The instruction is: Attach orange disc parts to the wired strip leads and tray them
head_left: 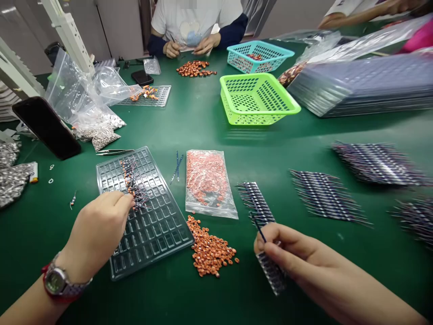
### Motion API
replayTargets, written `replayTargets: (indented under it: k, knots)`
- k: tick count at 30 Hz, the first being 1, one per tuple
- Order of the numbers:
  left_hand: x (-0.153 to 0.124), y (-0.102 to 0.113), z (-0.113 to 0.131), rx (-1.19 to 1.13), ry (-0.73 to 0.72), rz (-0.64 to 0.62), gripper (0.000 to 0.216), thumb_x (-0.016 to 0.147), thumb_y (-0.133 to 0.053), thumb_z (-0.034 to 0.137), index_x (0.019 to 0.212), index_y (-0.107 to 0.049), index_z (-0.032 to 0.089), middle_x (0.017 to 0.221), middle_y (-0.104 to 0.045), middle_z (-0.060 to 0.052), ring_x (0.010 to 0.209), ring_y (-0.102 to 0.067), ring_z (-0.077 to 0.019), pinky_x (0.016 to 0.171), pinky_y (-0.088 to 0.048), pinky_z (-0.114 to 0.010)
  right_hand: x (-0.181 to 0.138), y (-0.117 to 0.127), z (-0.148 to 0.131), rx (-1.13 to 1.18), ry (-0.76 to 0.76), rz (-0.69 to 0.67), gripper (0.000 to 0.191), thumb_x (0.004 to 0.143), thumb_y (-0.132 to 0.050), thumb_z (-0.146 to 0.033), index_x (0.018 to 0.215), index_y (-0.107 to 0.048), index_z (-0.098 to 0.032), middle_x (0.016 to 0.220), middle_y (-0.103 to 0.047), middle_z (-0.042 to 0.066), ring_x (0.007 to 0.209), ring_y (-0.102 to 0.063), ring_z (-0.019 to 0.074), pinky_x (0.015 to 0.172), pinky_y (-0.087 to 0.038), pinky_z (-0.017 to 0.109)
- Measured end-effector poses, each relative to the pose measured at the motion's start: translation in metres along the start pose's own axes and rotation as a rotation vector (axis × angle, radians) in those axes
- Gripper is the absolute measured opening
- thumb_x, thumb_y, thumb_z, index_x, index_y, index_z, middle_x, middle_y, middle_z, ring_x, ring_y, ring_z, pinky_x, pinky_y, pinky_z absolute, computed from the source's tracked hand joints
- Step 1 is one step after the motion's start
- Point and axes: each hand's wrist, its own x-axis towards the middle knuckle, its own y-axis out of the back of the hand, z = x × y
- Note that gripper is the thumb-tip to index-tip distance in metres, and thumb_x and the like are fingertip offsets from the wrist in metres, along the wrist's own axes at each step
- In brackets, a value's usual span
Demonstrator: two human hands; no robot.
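Observation:
My left hand (98, 225), with a watch at the wrist, is closed in a pinch over the clear compartmented tray (162, 239). Its fingertips meet the heap of small orange-and-dark parts with thin wire-like ends (130, 174); what they grip is hidden. Between thumb and fingers, my right hand (287, 253) holds a thin dark-blue stick (259, 228), its tip pointing up and left. Beneath that hand runs a row of dark sticks with silvery bands (259, 201). Loose orange bead-like pieces (211, 250) lie between my hands, below a clear bag of similar pieces (206, 176).
More bundles of dark sticks (326, 194) lie at right. A green basket (260, 119) and a blue basket (248, 65) stand beyond, beside stacked clear trays (365, 85). Tweezers (115, 152) and a propped phone (45, 126) are at left. Another person's hands (206, 44) work opposite.

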Motion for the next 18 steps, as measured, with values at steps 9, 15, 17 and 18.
replayTargets:
  k: [9, 15, 17, 18]
  knots:
    - [-0.0049, -0.0088, -0.0084, 0.042, -0.042, 0.025, 0.024, 0.097, -0.045, 0.024, 0.096, -0.067, 0.014, 0.085, -0.072, -0.006, 0.076, -0.068, -0.0235, 0.059, -0.048, -0.033, 0.0072, 0.0094, -0.0013, -0.153, -0.008, 0.018, 0.049, 0.076, -0.077, -0.065, 0.089, -0.069, -0.018, 0.078, -0.063, 0.005, 0.069, -0.058, 0.0186, 0.058, -0.052, 0.024]
    - [-0.0081, -0.0079, -0.0093, 0.001, -0.046, 0.108, 0.020, 0.097, -0.048, 0.031, 0.098, -0.063, 0.019, 0.089, -0.073, -0.003, 0.078, -0.068, -0.0222, 0.061, -0.043, -0.033, 0.0044, 0.0031, -0.0059, -0.558, 0.156, 0.059, 0.049, 0.091, -0.058, -0.065, 0.075, -0.063, -0.019, 0.063, -0.057, 0.001, 0.056, -0.053, 0.0173, 0.049, -0.044, 0.025]
    - [-0.0089, -0.0077, -0.0075, -0.016, -0.048, 0.121, 0.017, 0.097, -0.049, 0.031, 0.099, -0.063, 0.020, 0.091, -0.073, -0.001, 0.080, -0.068, -0.0218, 0.064, -0.043, -0.033, 0.0028, 0.0018, -0.0045, -0.699, 0.249, 0.083, 0.042, 0.097, -0.052, -0.055, 0.077, -0.062, -0.020, 0.065, -0.058, 0.001, 0.057, -0.054, 0.0178, 0.051, -0.044, 0.027]
    - [-0.0093, -0.0078, -0.0068, -0.026, -0.050, 0.124, 0.017, 0.097, -0.050, 0.031, 0.100, -0.063, 0.020, 0.092, -0.073, -0.001, 0.080, -0.068, -0.0217, 0.065, -0.043, -0.033, 0.0021, 0.0012, -0.0034, -0.761, 0.300, 0.087, 0.038, 0.100, -0.050, -0.050, 0.079, -0.062, -0.020, 0.067, -0.059, 0.002, 0.059, -0.055, 0.0182, 0.054, -0.044, 0.028]
